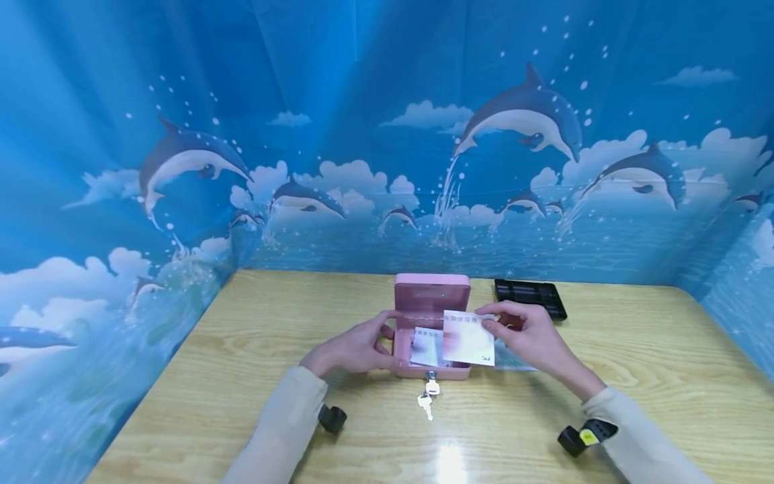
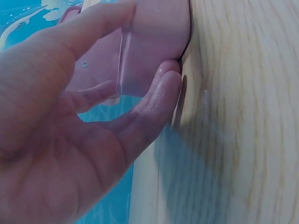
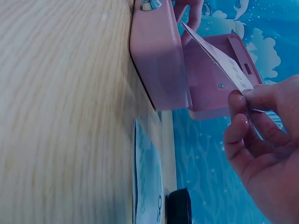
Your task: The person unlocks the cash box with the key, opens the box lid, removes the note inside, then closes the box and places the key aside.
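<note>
Paper with a row of dark characters along its upper edge is being pinched between the thumb and fingertips of your right hand, and you are holding it aslant over the right part of the pink cash box. Your left hand is gripping the box's left side, thumb and fingers bending round its edges. Unlocking and opening seem to be done: the lid is standing up, and a key is sitting at the front lock with a second key just below it. One pale printed sheet is lying inside, while a blue-green paper is resting on the wooden table to the right of the box, near a black plastic case. You are seemingly partway through handling the papers: the held piece is awaiting release and the lid is not yet closing, though the views aren't showing whether that piece is going in or coming out.
</note>
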`<act>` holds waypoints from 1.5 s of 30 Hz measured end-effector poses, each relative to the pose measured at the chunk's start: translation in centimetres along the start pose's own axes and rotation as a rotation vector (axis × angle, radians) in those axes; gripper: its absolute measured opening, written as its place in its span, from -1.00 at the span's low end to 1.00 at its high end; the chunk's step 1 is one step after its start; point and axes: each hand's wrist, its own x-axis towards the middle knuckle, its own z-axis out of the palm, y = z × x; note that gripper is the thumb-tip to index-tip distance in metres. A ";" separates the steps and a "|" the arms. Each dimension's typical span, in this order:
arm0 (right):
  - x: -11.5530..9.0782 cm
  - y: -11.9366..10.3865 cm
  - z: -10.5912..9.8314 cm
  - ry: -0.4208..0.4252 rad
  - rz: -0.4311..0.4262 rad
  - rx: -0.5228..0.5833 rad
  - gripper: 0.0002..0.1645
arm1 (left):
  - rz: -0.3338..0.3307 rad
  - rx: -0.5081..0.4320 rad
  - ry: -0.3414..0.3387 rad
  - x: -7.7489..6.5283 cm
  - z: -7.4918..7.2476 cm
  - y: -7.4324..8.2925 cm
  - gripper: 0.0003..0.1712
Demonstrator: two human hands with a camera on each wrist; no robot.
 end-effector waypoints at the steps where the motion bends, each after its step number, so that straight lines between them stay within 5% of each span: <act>1: -0.1 0.1 -0.2 -0.001 0.005 -0.010 -0.78 | -0.001 0.000 0.000 0.0 0.0 0.0 0.04; 20: -1.4 1.2 -4.4 -0.015 0.073 -0.114 -0.71 | -0.033 0.017 0.001 -0.1 -0.2 0.3 0.02; 45: -3.4 5.5 -9.2 0.005 0.165 -0.202 -0.60 | -0.021 -0.013 -0.012 0.0 -0.1 0.3 0.04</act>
